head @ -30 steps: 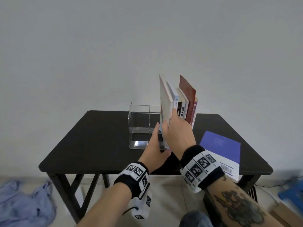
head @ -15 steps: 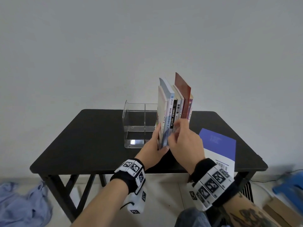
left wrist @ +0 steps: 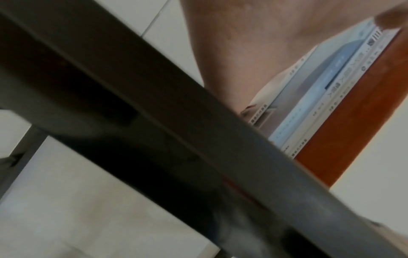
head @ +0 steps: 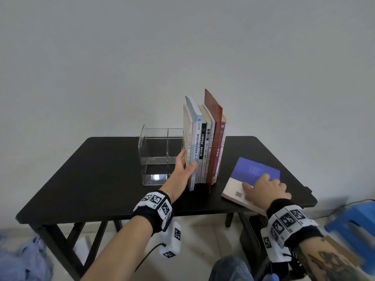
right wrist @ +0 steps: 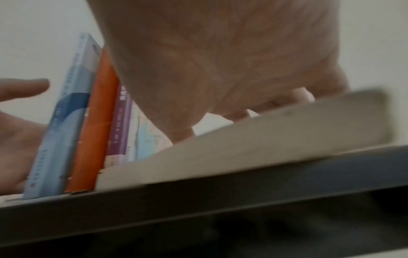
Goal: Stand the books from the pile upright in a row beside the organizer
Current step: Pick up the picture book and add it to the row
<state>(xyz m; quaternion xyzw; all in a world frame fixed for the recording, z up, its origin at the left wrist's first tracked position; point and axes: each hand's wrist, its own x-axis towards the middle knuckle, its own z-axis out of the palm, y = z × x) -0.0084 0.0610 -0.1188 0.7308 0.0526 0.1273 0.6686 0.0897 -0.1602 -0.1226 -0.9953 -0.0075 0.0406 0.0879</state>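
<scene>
Fingers of the left hand [head: 183,170] brace the upright row [head: 204,145] beside the organizer [head: 156,157], while the right hand [head: 265,189] lies loosely on the last flat book [head: 254,175], which probably needs lifting next.
</scene>
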